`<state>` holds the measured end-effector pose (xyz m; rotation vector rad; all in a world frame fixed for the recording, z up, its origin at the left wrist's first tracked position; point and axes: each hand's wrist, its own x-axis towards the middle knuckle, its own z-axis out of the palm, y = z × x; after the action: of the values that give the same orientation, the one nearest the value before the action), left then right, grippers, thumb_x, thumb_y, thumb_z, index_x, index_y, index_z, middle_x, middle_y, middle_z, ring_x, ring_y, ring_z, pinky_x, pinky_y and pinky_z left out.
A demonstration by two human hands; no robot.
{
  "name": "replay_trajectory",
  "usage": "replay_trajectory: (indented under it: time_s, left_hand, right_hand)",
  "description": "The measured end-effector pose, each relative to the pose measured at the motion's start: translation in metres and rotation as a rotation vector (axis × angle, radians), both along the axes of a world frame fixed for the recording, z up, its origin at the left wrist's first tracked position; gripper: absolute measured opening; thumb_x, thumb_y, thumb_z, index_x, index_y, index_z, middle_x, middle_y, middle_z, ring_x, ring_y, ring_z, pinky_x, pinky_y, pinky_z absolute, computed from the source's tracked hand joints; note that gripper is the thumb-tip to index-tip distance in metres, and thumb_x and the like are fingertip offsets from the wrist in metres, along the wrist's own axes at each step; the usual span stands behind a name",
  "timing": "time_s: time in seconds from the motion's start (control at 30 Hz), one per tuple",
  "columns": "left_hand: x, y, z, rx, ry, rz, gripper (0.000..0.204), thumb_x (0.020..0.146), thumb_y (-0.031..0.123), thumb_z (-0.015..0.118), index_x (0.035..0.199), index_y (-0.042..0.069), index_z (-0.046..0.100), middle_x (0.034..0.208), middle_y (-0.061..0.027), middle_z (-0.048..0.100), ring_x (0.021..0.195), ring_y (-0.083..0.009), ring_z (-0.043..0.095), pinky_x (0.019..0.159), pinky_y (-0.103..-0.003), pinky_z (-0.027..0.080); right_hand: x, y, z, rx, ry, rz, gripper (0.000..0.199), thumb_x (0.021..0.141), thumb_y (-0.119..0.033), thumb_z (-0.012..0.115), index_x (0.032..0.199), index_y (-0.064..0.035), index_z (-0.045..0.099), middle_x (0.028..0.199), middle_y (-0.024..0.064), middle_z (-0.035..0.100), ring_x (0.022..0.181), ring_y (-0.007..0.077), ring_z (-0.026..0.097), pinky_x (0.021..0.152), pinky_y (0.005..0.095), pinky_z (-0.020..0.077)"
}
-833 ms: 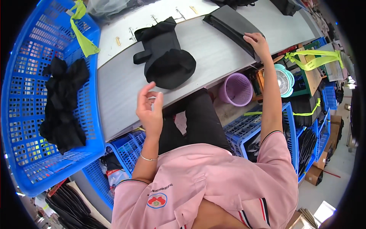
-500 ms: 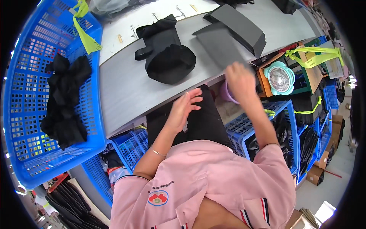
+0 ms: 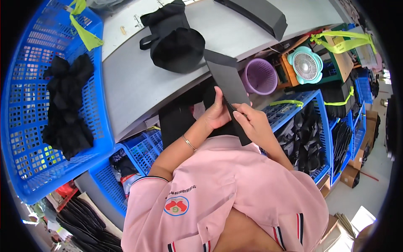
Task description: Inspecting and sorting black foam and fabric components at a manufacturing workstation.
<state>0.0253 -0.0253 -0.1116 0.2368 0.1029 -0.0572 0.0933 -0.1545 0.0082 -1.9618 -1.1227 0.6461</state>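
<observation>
A dark grey stiff panel [image 3: 230,82] with folded edges is held up in front of my lap, tilted, its far end near the table edge. My left hand [image 3: 216,112] grips its left edge, thumb upright along the side and fingers partly hidden behind it. Nearer its lower end, my right hand [image 3: 254,125] closes on the panel with thumb and fingers. Just beyond, a black fabric bag piece [image 3: 178,49] with a side loop lies on the grey table [image 3: 126,86]. Another dark grey panel or small stack [image 3: 260,17] rests farther back on the right.
At left stands a large blue crate [image 3: 25,126] with black fabric pieces [image 3: 69,105]. Right of the table edge are a purple basket [image 3: 261,76], a turquoise fan [image 3: 306,65] and a blue crate [image 3: 321,126] of black pieces. Yellow-green ribbons [image 3: 344,42] hang from several things.
My right hand has drawn one grey panel off the table toward my body. My left hand, empty before, now holds it too. The view has shifted slightly.
</observation>
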Motion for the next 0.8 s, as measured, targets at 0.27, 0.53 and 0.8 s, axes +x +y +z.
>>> replay_trajectory:
  time_s: [0.27, 0.53, 0.8]
  left_hand:
    - [-0.011, 0.013, 0.064, 0.110, 0.046, 0.293, 0.055, 0.085, 0.019, 0.076, 0.131, 0.003, 0.052, 0.118, -0.0152, 0.066, 0.113, -0.0368, 0.064, 0.103, -0.049, 0.050]
    - [-0.037, 0.023, 0.088, 0.523, 0.277, 0.449, 0.043, 0.085, 0.013, 0.075, 0.122, -0.003, 0.058, 0.100, -0.0102, 0.070, 0.095, -0.0221, 0.068, 0.087, -0.034, 0.056]
    - [-0.049, 0.086, 0.064, 1.903, 0.913, 1.156, 0.032, 0.097, 0.015, 0.059, 0.128, 0.011, 0.066, 0.155, -0.0155, 0.034, 0.142, -0.0330, 0.031, 0.103, -0.034, 0.040]
  right_hand:
    - [-0.011, -0.020, 0.000, 0.169, 0.003, -0.203, 0.012, 0.089, -0.007, 0.067, 0.083, 0.0027, 0.062, 0.101, 0.0108, 0.060, 0.073, 0.0199, 0.058, 0.063, 0.0287, 0.0453]
    - [-0.018, 0.004, 0.000, 0.035, 0.322, -0.149, 0.040, 0.093, -0.016, 0.066, 0.129, -0.0005, 0.054, 0.100, 0.0120, 0.066, 0.086, 0.0169, 0.064, 0.077, 0.0293, 0.0505]
    - [0.013, 0.041, -0.044, 0.227, 0.246, -0.053, 0.040, 0.096, -0.017, 0.063, 0.131, 0.0026, 0.058, 0.108, 0.0160, 0.071, 0.091, 0.0125, 0.064, 0.081, 0.0259, 0.0495]
